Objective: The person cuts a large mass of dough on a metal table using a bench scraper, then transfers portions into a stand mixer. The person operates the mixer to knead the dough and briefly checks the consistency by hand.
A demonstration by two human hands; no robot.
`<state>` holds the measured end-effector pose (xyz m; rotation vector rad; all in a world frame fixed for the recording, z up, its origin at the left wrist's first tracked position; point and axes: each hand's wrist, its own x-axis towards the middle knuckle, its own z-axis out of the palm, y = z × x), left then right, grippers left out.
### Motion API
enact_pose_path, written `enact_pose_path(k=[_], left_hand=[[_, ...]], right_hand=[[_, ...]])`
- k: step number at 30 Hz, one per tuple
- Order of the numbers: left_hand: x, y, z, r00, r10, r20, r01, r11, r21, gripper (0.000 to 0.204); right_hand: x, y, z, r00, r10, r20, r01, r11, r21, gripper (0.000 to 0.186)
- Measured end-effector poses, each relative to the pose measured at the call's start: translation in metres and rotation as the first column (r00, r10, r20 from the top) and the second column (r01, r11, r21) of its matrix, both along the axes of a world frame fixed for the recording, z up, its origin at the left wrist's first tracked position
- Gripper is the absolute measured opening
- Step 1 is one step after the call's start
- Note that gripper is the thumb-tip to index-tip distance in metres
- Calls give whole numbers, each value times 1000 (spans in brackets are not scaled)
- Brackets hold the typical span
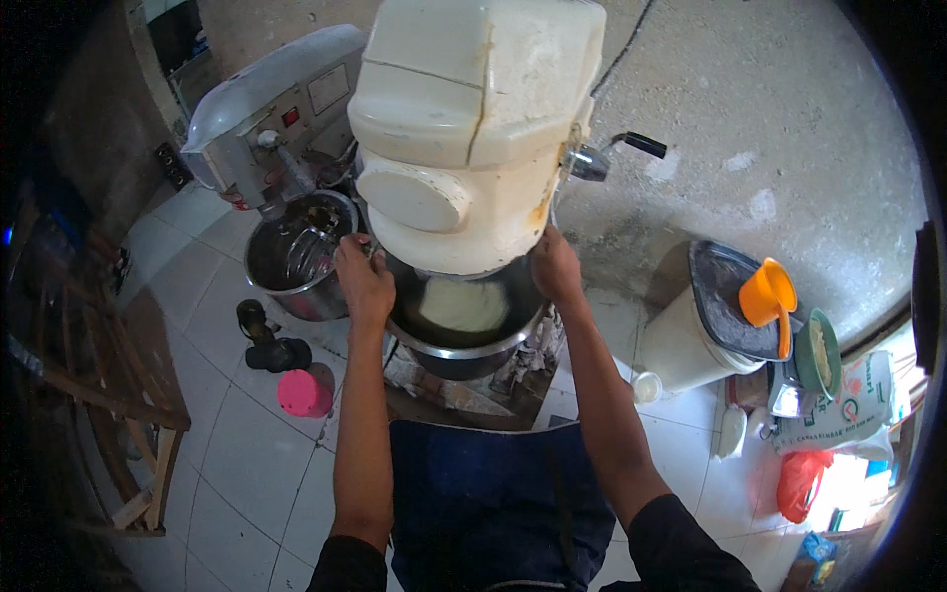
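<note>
A large cream-coloured stand mixer fills the upper middle, its paint chipped and rust-stained. Under its head sits a steel mixing bowl with a pale, smooth mass like dough, slightly blurred at its edge. My left hand is closed at the bowl's left side, by the rim. On the opposite side, my right hand grips the bowl's right edge, with its fingers partly hidden. The mixer's head covers the back of the bowl, and the beating tool is out of sight.
A second mixer stands left with its own steel bowl holding a wire whisk. Dark tool-like objects and a pink container are on the tiles. Right, an orange dipper rests on a lidded white bucket, near a sack.
</note>
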<state>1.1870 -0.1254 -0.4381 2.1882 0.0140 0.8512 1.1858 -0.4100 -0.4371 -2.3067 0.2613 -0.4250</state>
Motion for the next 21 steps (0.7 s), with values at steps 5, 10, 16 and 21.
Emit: enact_pose_path(k=[5, 10, 16, 21], left_hand=[[0, -2, -2, 998, -48, -48, 47, 999, -26, 36], [-3, -1, 4, 990, -53, -131, 42, 995, -86, 42], [-3, -4, 1, 979, -4, -204, -21, 993, -116, 44], [-2, -1, 0, 984, -59, -168, 39, 992, -123, 45]], right_hand=[[-7, -3, 6, 1000, 11, 14, -11, 1000, -3, 32], [-12, 2, 8, 1000, -8, 11, 7, 999, 48, 35], [-13, 1, 9, 999, -36, -7, 36, 998, 57, 33], [-14, 4, 12, 999, -43, -21, 44, 999, 29, 32]])
